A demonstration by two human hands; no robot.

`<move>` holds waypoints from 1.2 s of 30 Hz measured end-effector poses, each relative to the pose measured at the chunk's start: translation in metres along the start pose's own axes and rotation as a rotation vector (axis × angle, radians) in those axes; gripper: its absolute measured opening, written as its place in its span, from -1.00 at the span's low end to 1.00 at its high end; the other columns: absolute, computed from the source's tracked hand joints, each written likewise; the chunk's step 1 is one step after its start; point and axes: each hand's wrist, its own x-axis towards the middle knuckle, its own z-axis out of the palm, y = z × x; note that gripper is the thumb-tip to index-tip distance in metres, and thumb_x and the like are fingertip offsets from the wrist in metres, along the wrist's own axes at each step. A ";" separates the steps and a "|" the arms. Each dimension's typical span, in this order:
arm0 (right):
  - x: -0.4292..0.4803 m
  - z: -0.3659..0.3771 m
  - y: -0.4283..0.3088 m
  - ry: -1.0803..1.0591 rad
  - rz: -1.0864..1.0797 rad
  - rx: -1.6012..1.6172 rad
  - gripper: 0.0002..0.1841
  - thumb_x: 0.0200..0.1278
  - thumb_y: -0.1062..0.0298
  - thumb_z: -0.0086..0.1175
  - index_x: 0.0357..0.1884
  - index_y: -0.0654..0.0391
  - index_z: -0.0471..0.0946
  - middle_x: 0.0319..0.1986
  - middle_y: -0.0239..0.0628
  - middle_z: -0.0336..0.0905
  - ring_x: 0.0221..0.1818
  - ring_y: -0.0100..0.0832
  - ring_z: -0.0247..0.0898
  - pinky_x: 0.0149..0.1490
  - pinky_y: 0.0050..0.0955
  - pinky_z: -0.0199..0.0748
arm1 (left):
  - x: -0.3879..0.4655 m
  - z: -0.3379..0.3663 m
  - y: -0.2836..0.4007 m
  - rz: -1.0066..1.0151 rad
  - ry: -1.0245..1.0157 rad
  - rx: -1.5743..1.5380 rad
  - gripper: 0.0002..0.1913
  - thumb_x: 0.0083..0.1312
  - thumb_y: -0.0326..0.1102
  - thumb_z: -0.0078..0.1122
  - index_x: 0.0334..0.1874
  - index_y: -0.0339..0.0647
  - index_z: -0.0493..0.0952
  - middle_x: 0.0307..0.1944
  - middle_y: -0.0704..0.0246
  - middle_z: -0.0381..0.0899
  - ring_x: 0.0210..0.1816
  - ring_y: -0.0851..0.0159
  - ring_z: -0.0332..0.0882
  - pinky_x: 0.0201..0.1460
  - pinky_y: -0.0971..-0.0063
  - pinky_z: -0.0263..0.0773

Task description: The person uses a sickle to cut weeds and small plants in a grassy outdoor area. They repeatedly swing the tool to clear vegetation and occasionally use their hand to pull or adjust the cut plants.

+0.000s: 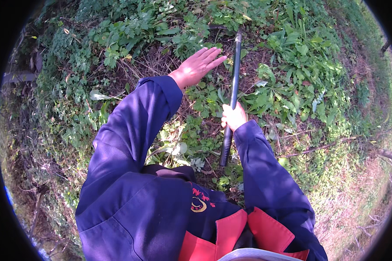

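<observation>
My right hand (234, 116) is closed around the lower part of a dark, smooth tool handle (236, 71). The handle slants slightly, its butt end close to my body and its far end among the weeds. A worn, lighter band shows near that far end; leaves hide most of the tool's head there, so I cannot tell its kind. Left of the handle, my left hand (197, 67) is stretched out palm down over the plants. Its fingers are extended and hold nothing, with the tips a little short of the handle.
Broad-leaved green weeds (294, 84) grow thickly right of the handle, and lobed-leaf plants (130, 32) at the upper left. Dry stems (150, 62) lie between them. A thin branch (320, 148) crosses the ground at right, near bare twigs (390, 156) by the rim.
</observation>
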 end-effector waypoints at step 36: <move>-0.015 0.023 -0.031 0.144 -0.194 -0.435 -0.78 0.35 0.32 0.10 -0.12 0.18 0.36 -0.62 -0.34 0.41 -0.64 -0.47 0.38 -0.57 -0.41 0.33 | -0.056 0.048 -0.148 -0.654 -0.310 0.147 -0.57 0.25 -0.51 0.06 0.16 -0.05 0.31 0.11 0.16 0.41 -0.13 0.07 0.67 -0.26 0.17 0.65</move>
